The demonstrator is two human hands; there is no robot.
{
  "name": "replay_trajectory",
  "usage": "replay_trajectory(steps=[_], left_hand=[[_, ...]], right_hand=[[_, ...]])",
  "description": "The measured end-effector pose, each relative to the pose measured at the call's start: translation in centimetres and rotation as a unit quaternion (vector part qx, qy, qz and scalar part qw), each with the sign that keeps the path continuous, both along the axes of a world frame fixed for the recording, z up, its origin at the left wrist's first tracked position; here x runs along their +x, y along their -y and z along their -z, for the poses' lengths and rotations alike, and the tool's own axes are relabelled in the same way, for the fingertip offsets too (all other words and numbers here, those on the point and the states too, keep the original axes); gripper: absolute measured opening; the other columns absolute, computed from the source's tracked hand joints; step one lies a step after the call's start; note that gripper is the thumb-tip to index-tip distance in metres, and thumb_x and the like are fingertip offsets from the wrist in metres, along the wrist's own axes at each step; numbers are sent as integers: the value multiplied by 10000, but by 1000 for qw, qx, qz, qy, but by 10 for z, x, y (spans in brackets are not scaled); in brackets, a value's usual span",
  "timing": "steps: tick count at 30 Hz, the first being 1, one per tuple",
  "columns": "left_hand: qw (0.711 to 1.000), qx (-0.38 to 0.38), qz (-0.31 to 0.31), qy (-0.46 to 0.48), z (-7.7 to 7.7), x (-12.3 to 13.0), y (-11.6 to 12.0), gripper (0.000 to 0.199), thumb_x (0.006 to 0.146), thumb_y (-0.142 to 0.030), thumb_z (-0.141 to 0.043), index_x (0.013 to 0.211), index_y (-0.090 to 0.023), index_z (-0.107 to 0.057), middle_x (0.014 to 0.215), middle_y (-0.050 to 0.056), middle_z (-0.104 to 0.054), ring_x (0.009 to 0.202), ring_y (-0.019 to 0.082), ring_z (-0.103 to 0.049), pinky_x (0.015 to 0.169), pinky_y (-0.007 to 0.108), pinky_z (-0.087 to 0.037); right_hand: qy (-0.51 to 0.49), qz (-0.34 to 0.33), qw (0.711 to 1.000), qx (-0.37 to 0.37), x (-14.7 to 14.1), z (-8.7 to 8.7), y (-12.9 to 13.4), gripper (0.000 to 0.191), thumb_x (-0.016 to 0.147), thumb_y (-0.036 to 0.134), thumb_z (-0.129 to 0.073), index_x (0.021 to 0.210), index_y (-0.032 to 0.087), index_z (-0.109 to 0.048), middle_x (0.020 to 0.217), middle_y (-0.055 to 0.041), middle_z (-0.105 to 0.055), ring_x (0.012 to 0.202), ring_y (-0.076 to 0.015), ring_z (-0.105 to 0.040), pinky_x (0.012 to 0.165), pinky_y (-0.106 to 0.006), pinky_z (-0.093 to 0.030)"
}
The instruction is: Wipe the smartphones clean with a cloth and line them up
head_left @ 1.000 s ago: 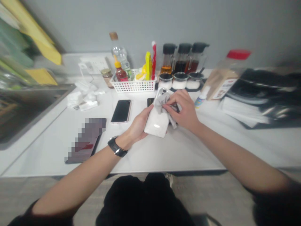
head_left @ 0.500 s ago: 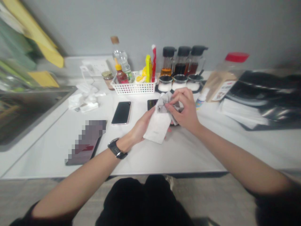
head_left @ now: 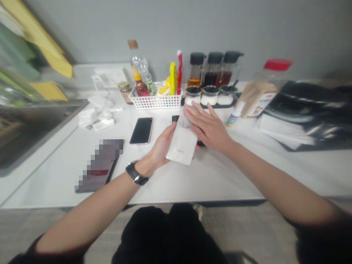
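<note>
White flat rectangular phone: between the hands
Left hand: clamped along its left edge
Right hand: spread over its far end

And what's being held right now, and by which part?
A white phone, in the left hand: thumb along its left edge, fingers underneath. The right hand spreads over the phone's upper end; whether it grips the cloth there cannot be told.
</note>
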State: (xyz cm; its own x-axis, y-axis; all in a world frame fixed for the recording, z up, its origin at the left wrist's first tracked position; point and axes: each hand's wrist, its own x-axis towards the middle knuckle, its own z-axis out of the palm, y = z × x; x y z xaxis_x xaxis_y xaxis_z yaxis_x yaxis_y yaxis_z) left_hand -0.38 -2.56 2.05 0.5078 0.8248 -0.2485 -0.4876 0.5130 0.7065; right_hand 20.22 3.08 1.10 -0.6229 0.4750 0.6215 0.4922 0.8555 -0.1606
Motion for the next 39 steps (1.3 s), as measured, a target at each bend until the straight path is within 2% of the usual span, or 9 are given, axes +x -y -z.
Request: replay_trajectory(steps=[3, 8, 14, 17, 21, 24, 29, 36, 39], left_hand=[[1000, -27, -11, -3, -4, 3, 1, 602, 1114, -488, -275, 1269, -135, -737, 899, 150, -811, 665, 278, -780, 596, 380, -635], [993, -45, -109, 21, -8, 6, 2, 434, 1106, -381, -381, 1317, -190, -708, 896, 67, -822, 687, 219, -778, 722, 344, -652], [1000, -21, 1, -7, -2, 0, 0, 618, 1107, -532, -297, 1343, -126, -700, 979, 175, -826, 757, 322, -809, 697, 423, -644], [1000, -17, 6, -11, 1, 0, 0, 625, 1109, -537, -302, 1307, -111, -715, 1011, 188, -827, 798, 322, -815, 732, 414, -641], [993, -18, -116, 7, 0, 6, -1, 452, 1123, -384, -357, 1295, -170, -716, 949, 77, -827, 781, 228, -796, 776, 334, -633], [985, -21, -166, 38, -6, 10, -1, 419, 1116, -342, -390, 1323, -162, -706, 919, 57, -810, 847, 214, -791, 868, 322, -629], [990, -12, -132, 48, -11, 8, -3, 508, 1131, -385, -315, 1413, -149, -666, 936, 81, -810, 878, 248, -802, 905, 389, -641], [999, 24, 36, -28, 3, -4, -5, 699, 1132, -552, -224, 1417, -77, -651, 1011, 185, -824, 807, 280, -812, 793, 383, -645], [997, 31, 48, -42, 6, -3, -4, 726, 1127, -579, -221, 1396, -73, -667, 1007, 188, -824, 801, 280, -809, 795, 380, -641]], right_hand=[[4, 7, 1000, -9, 1, 2, -3, 553, 1144, 353, -407, 1694, 317, -375, 1722, -64, -469, 1677, -320, -289, 1358, -718, -164], [59, -103, 993, -19, -6, 8, 2, 568, 1146, 332, -408, 1707, 361, -324, 1735, -2, -457, 1690, -245, -256, 1385, -634, -194], [27, 0, 999, -24, 7, 5, -12, 555, 1143, 383, -420, 1694, 342, -372, 1696, -35, -514, 1699, -321, -218, 1358, -738, -151], [25, 5, 999, -37, 8, 7, -13, 575, 1142, 393, -419, 1706, 304, -352, 1720, -68, -476, 1703, -340, -190, 1351, -743, -161], [57, -92, 993, -41, -2, 12, -2, 577, 1148, 323, -386, 1718, 346, -302, 1762, -13, -411, 1703, -256, -212, 1382, -639, -195], [44, -119, 992, -21, -6, 12, 4, 532, 1144, 275, -395, 1672, 332, -414, 1709, -16, -503, 1647, -222, -369, 1367, -574, -294], [-83, -97, 992, 13, -3, 9, 1, 245, 1077, 328, -626, 1250, 312, -798, 1248, -49, -801, 1161, -234, -726, 1017, -449, -600], [-242, 25, 966, -89, -1, 5, -8, 135, 958, 365, -792, 1017, 244, -778, 868, 0, -721, 767, -176, -629, 721, -324, -521], [-223, -24, 971, -78, -3, 5, -6, 141, 962, 362, -794, 898, 240, -767, 873, -10, -746, 809, -193, -651, 752, -344, -512]])
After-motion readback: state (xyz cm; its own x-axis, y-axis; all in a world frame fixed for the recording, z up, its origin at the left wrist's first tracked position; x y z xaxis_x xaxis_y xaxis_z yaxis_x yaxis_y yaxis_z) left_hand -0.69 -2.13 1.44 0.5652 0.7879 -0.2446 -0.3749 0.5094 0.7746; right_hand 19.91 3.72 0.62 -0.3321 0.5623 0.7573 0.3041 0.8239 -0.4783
